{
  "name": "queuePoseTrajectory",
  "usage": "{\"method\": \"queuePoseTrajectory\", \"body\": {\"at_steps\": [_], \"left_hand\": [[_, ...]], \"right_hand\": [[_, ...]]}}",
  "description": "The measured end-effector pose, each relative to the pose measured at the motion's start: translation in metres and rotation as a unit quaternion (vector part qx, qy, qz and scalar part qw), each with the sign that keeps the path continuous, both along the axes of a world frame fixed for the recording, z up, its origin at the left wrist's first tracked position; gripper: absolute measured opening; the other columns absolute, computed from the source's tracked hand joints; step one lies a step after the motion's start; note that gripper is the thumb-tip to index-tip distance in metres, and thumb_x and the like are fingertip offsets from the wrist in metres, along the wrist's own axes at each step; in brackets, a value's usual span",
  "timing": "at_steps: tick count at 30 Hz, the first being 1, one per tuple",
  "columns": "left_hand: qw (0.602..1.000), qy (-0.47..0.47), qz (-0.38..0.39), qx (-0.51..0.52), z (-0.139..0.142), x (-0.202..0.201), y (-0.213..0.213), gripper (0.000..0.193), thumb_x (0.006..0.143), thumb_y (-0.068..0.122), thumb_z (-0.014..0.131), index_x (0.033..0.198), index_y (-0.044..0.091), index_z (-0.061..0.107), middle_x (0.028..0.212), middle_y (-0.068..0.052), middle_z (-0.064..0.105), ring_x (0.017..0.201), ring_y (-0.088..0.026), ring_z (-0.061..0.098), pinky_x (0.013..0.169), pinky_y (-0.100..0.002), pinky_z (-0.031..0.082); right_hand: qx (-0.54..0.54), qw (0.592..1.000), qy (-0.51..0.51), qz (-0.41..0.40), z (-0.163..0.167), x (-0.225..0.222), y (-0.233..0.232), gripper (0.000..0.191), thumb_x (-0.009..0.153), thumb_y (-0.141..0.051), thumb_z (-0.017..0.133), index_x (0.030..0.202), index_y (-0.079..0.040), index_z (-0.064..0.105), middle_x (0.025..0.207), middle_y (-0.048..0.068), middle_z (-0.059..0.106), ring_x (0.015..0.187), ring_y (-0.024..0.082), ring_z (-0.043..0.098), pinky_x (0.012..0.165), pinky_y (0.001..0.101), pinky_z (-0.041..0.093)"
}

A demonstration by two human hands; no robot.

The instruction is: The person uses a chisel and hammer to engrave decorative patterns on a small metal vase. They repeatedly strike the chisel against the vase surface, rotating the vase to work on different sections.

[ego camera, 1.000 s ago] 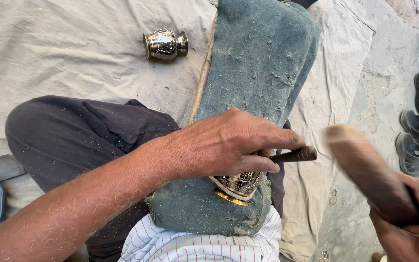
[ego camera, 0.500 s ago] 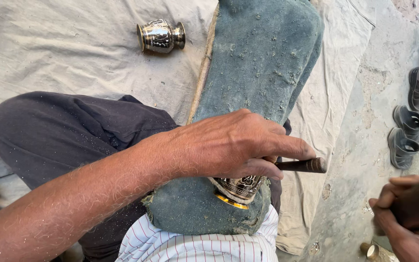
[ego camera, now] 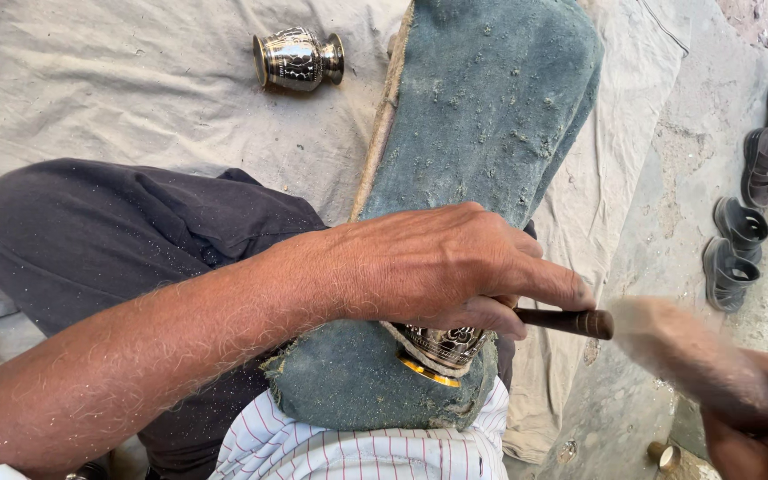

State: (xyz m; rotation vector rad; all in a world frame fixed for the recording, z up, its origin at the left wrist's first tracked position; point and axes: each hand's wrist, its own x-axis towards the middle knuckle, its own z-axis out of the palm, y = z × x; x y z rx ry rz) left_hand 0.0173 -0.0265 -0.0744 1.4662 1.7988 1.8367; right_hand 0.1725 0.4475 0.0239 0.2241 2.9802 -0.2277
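Observation:
My left hand (ego camera: 442,267) grips a dark metal chisel (ego camera: 571,321) whose end points right, and presses down over an engraved metal pot (ego camera: 442,347) with a brass rim. The pot rests on a worn blue-green padded board (ego camera: 482,133) lying over my lap. My right hand (ego camera: 762,427), at the lower right corner, holds a wooden mallet (ego camera: 682,356); its blurred head meets the chisel's end. Most of the pot is hidden under my left hand.
A second engraved metal pot (ego camera: 298,59) lies on its side on the grey cloth (ego camera: 108,89) at the top. Several dark rubber sandals (ego camera: 748,222) lie on the concrete at the right. A small brass piece (ego camera: 666,456) lies near the lower right.
The mallet dropped back to the lower right half a second ago and has swung up again to the chisel's end. My left hand and the pot have stayed put.

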Motion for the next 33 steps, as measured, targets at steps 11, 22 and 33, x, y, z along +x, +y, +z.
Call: {"method": "queuePoseTrajectory", "body": {"at_steps": [11, 22, 33], "left_hand": [[1.000, 0.004, -0.022, 0.008, 0.004, -0.004, 0.003, 0.053, 0.084, 0.023, 0.081, 0.133, 0.023, 0.061, 0.093, -0.002, 0.073, 0.085, -0.023, 0.075, 0.071, -0.041, 0.059], [0.999, 0.000, -0.045, -0.004, 0.010, -0.008, 0.001, 0.052, 0.084, 0.023, 0.079, 0.132, 0.023, 0.060, 0.096, -0.004, 0.074, 0.088, -0.026, 0.075, 0.071, -0.044, 0.058], [0.997, 0.008, -0.071, -0.028, 0.019, -0.013, -0.004, 0.049, 0.087, 0.025, 0.076, 0.134, 0.022, 0.063, 0.100, -0.007, 0.075, 0.091, -0.027, 0.075, 0.076, -0.044, 0.058]], "right_hand": [[0.033, 0.997, 0.071, 0.027, 0.022, -0.028, -0.110, 0.022, 0.089, 0.006, 0.080, 0.091, -0.002, 0.060, 0.095, 0.013, 0.070, 0.081, 0.016, 0.072, 0.075, 0.0261, 0.061], [0.055, 0.998, 0.032, 0.001, 0.025, -0.029, -0.105, 0.015, 0.083, 0.008, 0.077, 0.083, 0.000, 0.063, 0.076, 0.015, 0.067, 0.067, 0.021, 0.069, 0.068, 0.0326, 0.060], [0.145, 0.978, 0.063, 0.134, 0.033, -0.035, -0.121, 0.023, 0.071, 0.006, 0.079, 0.088, 0.003, 0.064, 0.088, 0.018, 0.068, 0.081, 0.027, 0.070, 0.075, 0.0364, 0.058]]}}
